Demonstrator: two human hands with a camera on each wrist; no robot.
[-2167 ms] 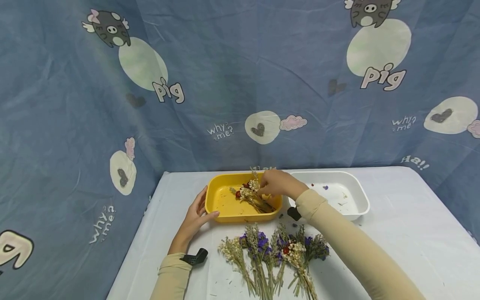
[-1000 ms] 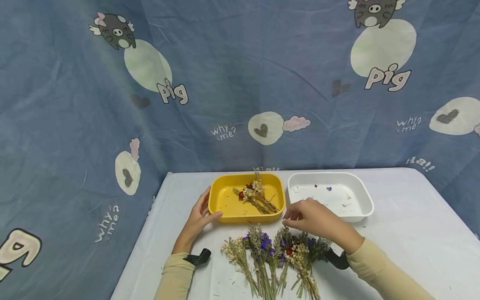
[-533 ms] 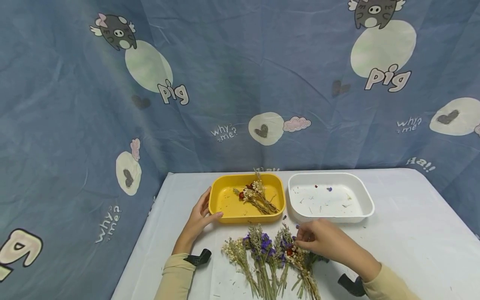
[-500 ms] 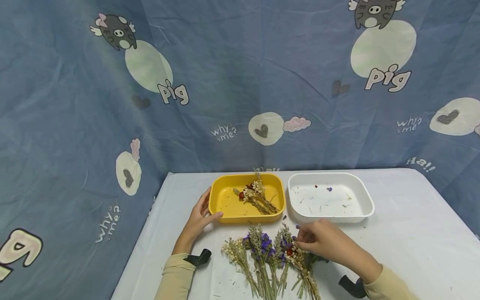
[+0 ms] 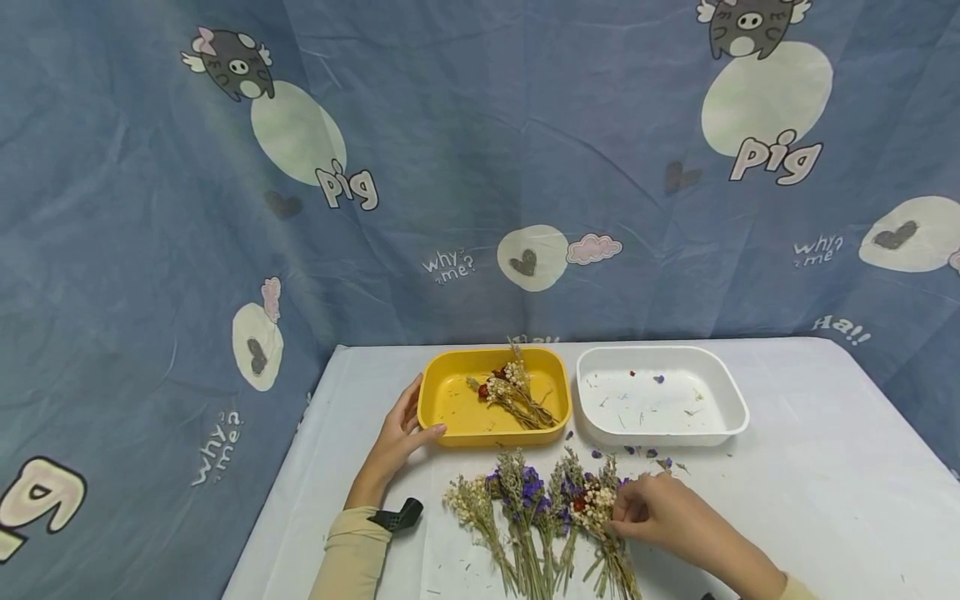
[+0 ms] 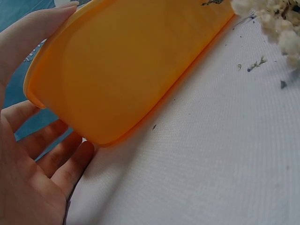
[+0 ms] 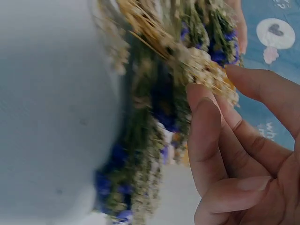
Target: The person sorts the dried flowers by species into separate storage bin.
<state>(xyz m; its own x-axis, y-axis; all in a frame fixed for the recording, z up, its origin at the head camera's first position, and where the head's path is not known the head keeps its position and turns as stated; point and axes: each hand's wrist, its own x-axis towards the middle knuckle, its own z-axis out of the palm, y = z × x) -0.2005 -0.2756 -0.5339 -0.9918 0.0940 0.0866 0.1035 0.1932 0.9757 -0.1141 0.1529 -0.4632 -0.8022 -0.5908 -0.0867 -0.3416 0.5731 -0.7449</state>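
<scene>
My left hand (image 5: pixel 393 437) holds the left end of the yellow tray (image 5: pixel 487 437), thumb at the rim; the left wrist view shows its fingers (image 6: pixel 70 168) against the outer wall. In the tray lies a small bunch of dried flowers (image 5: pixel 517 396) with red and cream heads. My right hand (image 5: pixel 660 517) is at the right-hand dried bouquets on the table, beside one with cream and red blooms (image 5: pixel 596 504). Its fingers (image 7: pixel 206 136) are bent, with the thumb apart from them and cream flowers in and behind the gap. Purple and green bouquets (image 5: pixel 525 500) lie to its left.
A white tray (image 5: pixel 663 437) with a few loose petals and bits stands right of the yellow one. Fallen purple petals (image 5: pixel 651 453) dot the white tablecloth (image 5: pixel 810 492) in front of it. A printed blue curtain (image 5: pixel 450 167) hangs behind the table.
My right hand has left the small bunch in the yellow tray and moved down and right to the bouquets in front. My left hand stays on the yellow tray.
</scene>
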